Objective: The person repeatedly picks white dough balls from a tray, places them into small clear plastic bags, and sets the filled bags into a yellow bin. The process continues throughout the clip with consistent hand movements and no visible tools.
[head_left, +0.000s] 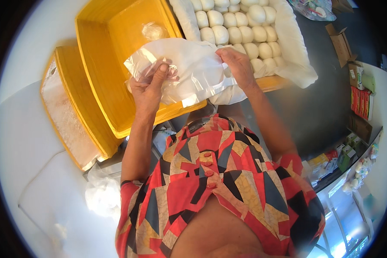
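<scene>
A translucent white plastic bag (195,66) stretches between my hands over the front of an open yellow crate (99,64). My left hand (150,86) is closed on the bag at its left part, thumb in front and some fingers seen through the film. My right hand (236,66) pinches the bag's right end. Just behind it, several rows of white dough buns (245,34) lie in a tray lined with white cloth (296,64). A crumpled clear plastic piece (152,31) lies inside the yellow crate.
Another yellow container (84,124) with a pale, crusted inside stands at left. Crumpled white plastic (101,193) lies below it. A dark surface (296,120) extends to the right, with flattened cardboard (339,45), red boxes (361,103) and a bag of items (314,8) along its far edges.
</scene>
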`<state>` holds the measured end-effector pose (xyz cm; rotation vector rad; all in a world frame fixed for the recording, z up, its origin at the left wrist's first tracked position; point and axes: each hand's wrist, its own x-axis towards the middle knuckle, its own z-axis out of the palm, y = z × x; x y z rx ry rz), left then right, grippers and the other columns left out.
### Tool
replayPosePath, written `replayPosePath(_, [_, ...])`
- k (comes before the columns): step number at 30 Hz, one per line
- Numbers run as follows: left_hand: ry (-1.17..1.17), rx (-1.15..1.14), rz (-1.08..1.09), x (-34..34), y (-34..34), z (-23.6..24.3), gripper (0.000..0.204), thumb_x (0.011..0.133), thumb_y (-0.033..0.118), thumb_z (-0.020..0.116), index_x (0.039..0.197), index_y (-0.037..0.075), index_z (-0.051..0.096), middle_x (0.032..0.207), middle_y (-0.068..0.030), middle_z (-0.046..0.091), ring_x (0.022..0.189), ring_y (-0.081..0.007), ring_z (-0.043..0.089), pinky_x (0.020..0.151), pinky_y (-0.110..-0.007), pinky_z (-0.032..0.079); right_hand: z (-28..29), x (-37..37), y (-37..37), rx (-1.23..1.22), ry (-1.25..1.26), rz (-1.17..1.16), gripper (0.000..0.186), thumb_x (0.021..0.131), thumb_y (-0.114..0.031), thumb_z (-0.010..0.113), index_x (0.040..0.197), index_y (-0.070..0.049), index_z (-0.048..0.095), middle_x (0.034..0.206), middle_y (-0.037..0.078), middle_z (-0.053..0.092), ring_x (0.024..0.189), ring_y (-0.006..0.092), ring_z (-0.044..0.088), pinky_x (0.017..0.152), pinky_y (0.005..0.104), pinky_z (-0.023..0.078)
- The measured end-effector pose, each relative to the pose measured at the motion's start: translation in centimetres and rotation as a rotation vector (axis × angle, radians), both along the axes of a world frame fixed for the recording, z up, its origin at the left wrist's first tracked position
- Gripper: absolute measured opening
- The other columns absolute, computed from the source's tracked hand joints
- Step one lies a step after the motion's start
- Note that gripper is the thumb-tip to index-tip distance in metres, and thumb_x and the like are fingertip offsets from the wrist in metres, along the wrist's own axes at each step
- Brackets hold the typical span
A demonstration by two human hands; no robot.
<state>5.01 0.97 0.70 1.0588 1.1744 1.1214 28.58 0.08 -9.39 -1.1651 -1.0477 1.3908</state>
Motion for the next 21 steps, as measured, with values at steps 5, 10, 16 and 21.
replayPosePath(5, [0.047, 0.024, 0.108, -2.1, -2.4, 1.0, 0.018, 0.087, 0.012, 0.068, 0.099, -0.001, 0.067, 0.087, -0.0076, 0.067, 0.072, -0.0144, 0.062, 0.061, -0.032, 0.056, 0.5, -4.0, 0.8, -0.479, 0.743, 0.315, 0.037, 0.099, -0.031, 0.047, 0.11, 0.001, 0.063, 0.106, 0.007, 0.065, 0.095, 0.0124, 0.06, 0.083, 0.0287, 0.048])
replayPosePath(10, [0.236, 0.003, 0.114, -4.7, -5.0, 1.2, 0.027, 0.087, 0.013, 0.067, 0.108, -0.004, 0.063, 0.096, -0.0098, 0.067, 0.08, -0.0162, 0.063, 0.074, -0.031, 0.054, 7.6, -3.1, 0.3, -0.13, 0.443, 0.438, 0.021, 0.089, -0.014, 0.062, 0.096, 0.005, 0.067, 0.087, 0.008, 0.067, 0.077, 0.0142, 0.062, 0.07, 0.028, 0.05])
replayPosePath(16, [-0.015, 0.071, 0.32, -5.8, -3.3, 1.6, 0.039, 0.091, 0.013, 0.06, 0.126, -0.002, 0.05, 0.109, -0.012, 0.063, 0.093, -0.017, 0.062, 0.078, -0.026, 0.05, 14.8, -1.5, -0.5, 0.066, 0.297, 0.366, 0.016, 0.088, -0.009, 0.061, 0.086, 0.005, 0.068, 0.073, 0.004, 0.062, 0.066, 0.0096, 0.055, 0.062, 0.0234, 0.045])
replayPosePath(21, [-0.01, 0.091, -0.065, -0.5, -4.3, -1.8, 0.032, 0.088, 0.003, 0.062, 0.119, 0.0, 0.054, 0.111, -0.0031, 0.057, 0.102, -0.0102, 0.053, 0.085, -0.024, 0.043, 6.7, -1.8, -1.3, -0.275, 0.354, 0.25, 0.019, 0.091, -0.011, 0.056, 0.1, 0.005, 0.063, 0.085, 0.006, 0.064, 0.072, 0.0103, 0.058, 0.062, 0.0237, 0.048])
